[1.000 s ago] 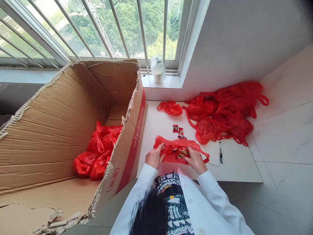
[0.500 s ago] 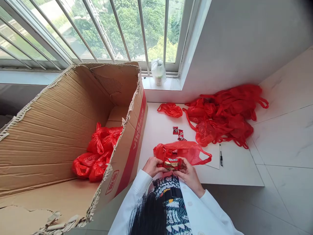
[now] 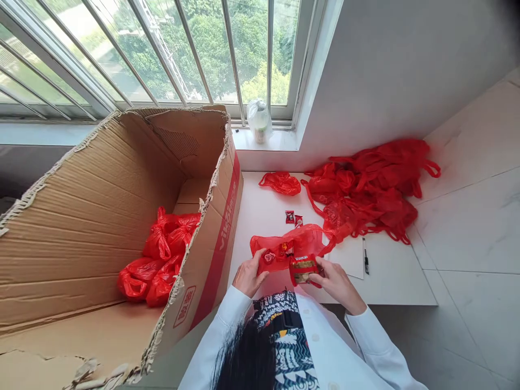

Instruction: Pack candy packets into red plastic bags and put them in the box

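In front of me on the white table lies a red plastic bag point(image 3: 309, 236) with its mouth spread toward me. My left hand point(image 3: 248, 275) grips the bag's near left edge between thumb and fingers. Inside the bag, small red wrapped pieces point(image 3: 284, 250) show. My right hand point(image 3: 336, 279) pinches a red and gold snack packet point(image 3: 303, 269) by its right end, at the bag's opening. Just beyond the bag, small red wrapped candies point(image 3: 290, 217) rest on the table.
A large cardboard box point(image 3: 211, 254) at left holds several tied red bags point(image 3: 162, 238). A heap of red bags point(image 3: 374, 189) lies at the right rear, a crumpled red bag point(image 3: 280, 183) nearer the window. A pen point(image 3: 366, 257) and white paper point(image 3: 351, 257) lie right.
My left hand has let go of the packet and taken the bag's edge. My right hand has moved right with the packet. The bag's mouth gapes wider, showing its contents.
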`<state>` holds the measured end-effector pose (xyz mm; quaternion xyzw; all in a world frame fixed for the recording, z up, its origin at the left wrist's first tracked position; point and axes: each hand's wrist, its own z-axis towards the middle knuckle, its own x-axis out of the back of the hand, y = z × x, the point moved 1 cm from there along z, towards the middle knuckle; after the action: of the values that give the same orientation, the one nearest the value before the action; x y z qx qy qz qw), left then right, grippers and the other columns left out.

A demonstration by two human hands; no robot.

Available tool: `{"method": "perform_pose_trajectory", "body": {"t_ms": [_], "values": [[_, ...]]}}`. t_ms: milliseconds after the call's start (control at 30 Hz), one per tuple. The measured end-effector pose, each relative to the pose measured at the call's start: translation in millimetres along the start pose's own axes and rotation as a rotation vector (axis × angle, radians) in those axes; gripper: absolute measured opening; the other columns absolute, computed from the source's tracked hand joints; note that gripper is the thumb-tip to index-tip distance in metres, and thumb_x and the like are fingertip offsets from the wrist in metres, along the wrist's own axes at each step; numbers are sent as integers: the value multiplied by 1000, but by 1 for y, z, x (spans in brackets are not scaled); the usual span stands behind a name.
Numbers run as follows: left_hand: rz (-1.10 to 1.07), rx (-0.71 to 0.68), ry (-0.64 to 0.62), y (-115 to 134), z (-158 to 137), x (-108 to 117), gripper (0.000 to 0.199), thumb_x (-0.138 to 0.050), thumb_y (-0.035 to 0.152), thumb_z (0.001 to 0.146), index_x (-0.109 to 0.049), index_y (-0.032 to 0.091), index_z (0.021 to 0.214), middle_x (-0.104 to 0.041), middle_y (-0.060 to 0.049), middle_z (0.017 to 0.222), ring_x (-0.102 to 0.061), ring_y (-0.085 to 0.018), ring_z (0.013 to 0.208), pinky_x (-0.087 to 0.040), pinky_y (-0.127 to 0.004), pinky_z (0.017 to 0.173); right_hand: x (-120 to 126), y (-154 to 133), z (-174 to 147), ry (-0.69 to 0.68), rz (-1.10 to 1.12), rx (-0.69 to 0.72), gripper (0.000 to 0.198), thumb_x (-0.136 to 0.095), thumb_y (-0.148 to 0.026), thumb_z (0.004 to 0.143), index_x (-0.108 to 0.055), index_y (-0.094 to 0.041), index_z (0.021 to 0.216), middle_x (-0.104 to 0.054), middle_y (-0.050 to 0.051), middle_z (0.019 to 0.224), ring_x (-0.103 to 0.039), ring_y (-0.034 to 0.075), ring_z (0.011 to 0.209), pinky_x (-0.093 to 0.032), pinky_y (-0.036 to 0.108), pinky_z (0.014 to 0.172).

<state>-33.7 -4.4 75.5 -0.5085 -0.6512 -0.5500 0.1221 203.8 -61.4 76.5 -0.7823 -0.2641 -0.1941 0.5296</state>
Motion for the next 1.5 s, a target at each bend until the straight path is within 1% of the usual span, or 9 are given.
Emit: {"method": "perform_pose_trajectory", "body": {"t_ms": [267,433,567,667,767,867,1100,1267,1500], "values": [[105,92,-8,16,-4,-14,84,-42,-3,66,-18,16,144,-41,-16,137,-56,-24,111,-46,-31,88,-32,-45,67,-51,-243,-3,10,-49,-16,74,-58,-15,77,-64,6,75,-58,16,69,-36,22,59],[110,69,83,11,-1,-17,91,-43,1,66,-1,12,145,-44,-18,135,-58,-26,106,-48,-32,84,-57,-46,79,-12,-372,-75,32,-51,-17,79,-55,-11,110,-59,16,108,-59,23,96,-43,29,76],[84,90,167,7,5,-14,86,-44,9,71,-1,12,145,-54,-16,125,-62,-26,96,-49,-33,79,-35,-24,53,-156,-51,167,22,-49,-23,82,-61,-17,100,-65,7,96,-62,17,89,-45,25,75],[48,79,224,12,8,-8,86,-45,12,71,-2,14,146,-58,-14,120,-63,-24,93,-50,-32,77,-6,22,47,-177,185,-77,25,-40,-27,86,-63,-16,88,-67,2,74,-63,13,67,-45,20,59],[29,113,294,15,8,2,85,-45,15,71,-3,14,146,-61,-12,114,-64,-24,92,-51,-31,75,13,79,56,123,14,-376,24,-40,-24,84,-64,-17,83,-68,4,77,-63,14,72,-44,22,64],[66,71,299,11,2,9,85,-44,12,71,-4,17,146,-54,-11,127,-60,-24,104,-50,-32,82,13,113,72,251,-90,-424,21,-43,-19,81,-64,-19,84,-68,5,88,-61,17,87,-43,25,73],[121,3,167,-6,-25,1,89,-40,5,68,1,17,146,-46,-12,136,-55,-24,114,-48,-32,88,-18,92,139,299,-207,-158,25,-43,-16,83,-61,-23,99,-62,2,101,-55,14,94,-39,23,77],[44,91,244,-2,-33,0,89,-42,8,70,4,15,145,-49,-14,133,-61,-25,104,-51,-33,81,-39,77,181,285,-297,-228,31,-63,-23,74,-60,-18,104,-59,11,107,-46,25,107,-37,31,82],[-123,125,312,14,-34,1,94,-43,5,66,6,15,145,-51,-12,132,-58,-22,108,-45,-36,93,-31,93,158,263,-263,-249,24,-62,-30,75,-62,-15,93,-65,11,96,-57,23,92,-42,31,75]]}}
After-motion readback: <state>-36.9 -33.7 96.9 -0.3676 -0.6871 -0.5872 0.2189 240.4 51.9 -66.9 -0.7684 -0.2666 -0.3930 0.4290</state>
